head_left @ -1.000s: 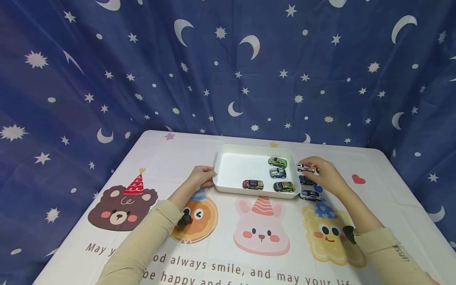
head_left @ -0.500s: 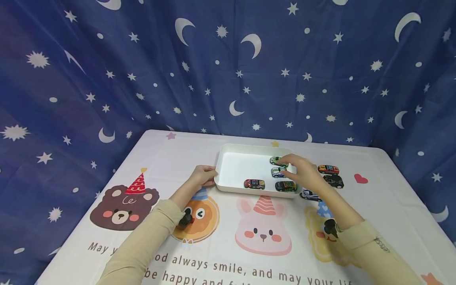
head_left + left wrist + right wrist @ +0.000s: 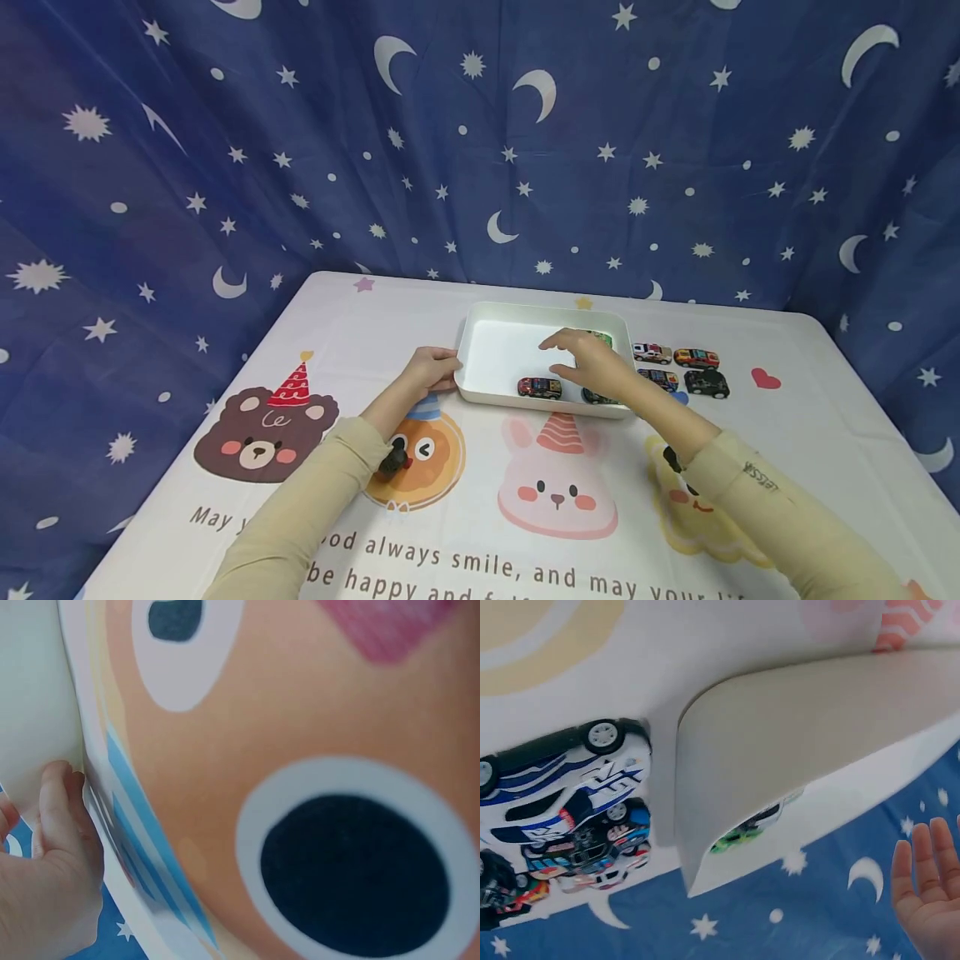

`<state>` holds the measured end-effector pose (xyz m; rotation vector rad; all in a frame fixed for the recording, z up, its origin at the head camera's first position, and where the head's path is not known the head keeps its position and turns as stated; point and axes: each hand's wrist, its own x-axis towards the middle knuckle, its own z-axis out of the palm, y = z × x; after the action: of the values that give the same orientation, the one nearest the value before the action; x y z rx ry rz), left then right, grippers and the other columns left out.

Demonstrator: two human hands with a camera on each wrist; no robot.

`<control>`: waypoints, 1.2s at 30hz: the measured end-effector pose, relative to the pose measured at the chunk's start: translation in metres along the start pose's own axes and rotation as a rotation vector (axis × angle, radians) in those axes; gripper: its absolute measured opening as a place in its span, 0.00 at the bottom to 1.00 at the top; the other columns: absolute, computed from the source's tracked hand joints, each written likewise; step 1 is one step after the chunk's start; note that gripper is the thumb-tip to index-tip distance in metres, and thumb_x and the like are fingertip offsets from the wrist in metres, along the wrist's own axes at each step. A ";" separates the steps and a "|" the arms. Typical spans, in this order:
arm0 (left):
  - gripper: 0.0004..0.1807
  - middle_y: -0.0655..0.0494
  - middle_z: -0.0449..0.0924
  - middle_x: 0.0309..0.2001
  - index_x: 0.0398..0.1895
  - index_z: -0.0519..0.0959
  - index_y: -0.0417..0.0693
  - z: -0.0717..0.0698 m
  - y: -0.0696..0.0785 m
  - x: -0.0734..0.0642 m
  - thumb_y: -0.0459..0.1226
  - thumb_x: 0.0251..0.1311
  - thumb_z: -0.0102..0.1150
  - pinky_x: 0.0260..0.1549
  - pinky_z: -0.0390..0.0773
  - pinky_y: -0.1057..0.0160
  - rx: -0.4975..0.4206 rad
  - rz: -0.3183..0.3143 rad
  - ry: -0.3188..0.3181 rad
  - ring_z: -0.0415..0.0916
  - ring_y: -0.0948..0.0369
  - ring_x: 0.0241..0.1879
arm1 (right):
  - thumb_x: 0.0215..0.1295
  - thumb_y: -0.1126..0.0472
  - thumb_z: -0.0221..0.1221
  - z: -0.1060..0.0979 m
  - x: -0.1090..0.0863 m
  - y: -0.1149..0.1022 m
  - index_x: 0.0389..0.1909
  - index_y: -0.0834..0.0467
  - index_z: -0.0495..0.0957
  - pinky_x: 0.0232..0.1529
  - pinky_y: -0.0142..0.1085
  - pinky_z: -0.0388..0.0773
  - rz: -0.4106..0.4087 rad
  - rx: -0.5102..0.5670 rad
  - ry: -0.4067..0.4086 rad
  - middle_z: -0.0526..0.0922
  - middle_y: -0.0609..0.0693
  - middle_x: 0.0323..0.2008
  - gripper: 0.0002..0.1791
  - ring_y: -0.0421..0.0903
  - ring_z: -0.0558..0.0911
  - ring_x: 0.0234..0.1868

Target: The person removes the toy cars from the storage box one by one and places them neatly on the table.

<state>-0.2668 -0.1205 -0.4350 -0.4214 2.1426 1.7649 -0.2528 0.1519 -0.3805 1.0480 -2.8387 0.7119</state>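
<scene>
My left hand (image 3: 435, 371) grips the left wall of a white tray (image 3: 468, 350), thumb and fingers on either side of its rim in the left wrist view. Over the tray's middle hovers my right hand (image 3: 592, 362), thumb and forefinger apart with nothing between them; its fingers look extended in the right wrist view. Inside the tray, a red toy car (image 3: 539, 387) stands near the front wall. A green toy car (image 3: 602, 337) and a dark green toy car (image 3: 597, 397) are partly hidden by the right hand and arm.
Right of the tray stand a white toy car (image 3: 652, 353), a red-orange one (image 3: 697, 358), a dark blue one (image 3: 662, 380) and a black one (image 3: 707, 383). A white-and-blue car (image 3: 570, 787) is hidden by the arm in the head view. A starry curtain (image 3: 480, 167) hangs behind.
My right hand has moved left from the cars outside the tray, across the tray's right end to above its middle. The left hand stays on the tray's left side.
</scene>
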 end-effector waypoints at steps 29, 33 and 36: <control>0.22 0.38 0.78 0.51 0.59 0.71 0.35 0.000 -0.003 -0.001 0.31 0.60 0.54 0.34 0.86 0.68 0.018 0.011 0.011 0.78 0.67 0.27 | 0.52 0.64 0.67 0.040 0.012 0.017 0.39 0.63 0.80 0.40 0.37 0.80 0.067 -0.072 -0.243 0.82 0.52 0.34 0.13 0.44 0.77 0.36; 0.22 0.38 0.78 0.51 0.59 0.72 0.36 0.001 -0.003 -0.001 0.31 0.60 0.54 0.35 0.86 0.68 0.011 0.005 0.011 0.78 0.67 0.27 | 0.53 0.65 0.67 0.039 0.009 0.020 0.39 0.64 0.80 0.40 0.37 0.80 0.066 -0.043 -0.230 0.82 0.53 0.35 0.13 0.44 0.78 0.36; 0.22 0.38 0.77 0.52 0.59 0.72 0.36 0.001 -0.003 -0.001 0.31 0.60 0.54 0.36 0.85 0.68 0.017 0.012 0.010 0.77 0.68 0.26 | 0.53 0.64 0.66 0.036 0.007 0.020 0.40 0.64 0.80 0.42 0.38 0.81 0.060 -0.023 -0.216 0.83 0.53 0.36 0.13 0.45 0.79 0.37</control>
<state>-0.2648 -0.1199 -0.4370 -0.4147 2.1700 1.7535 -0.2662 0.1459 -0.4194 1.1040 -3.0639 0.6024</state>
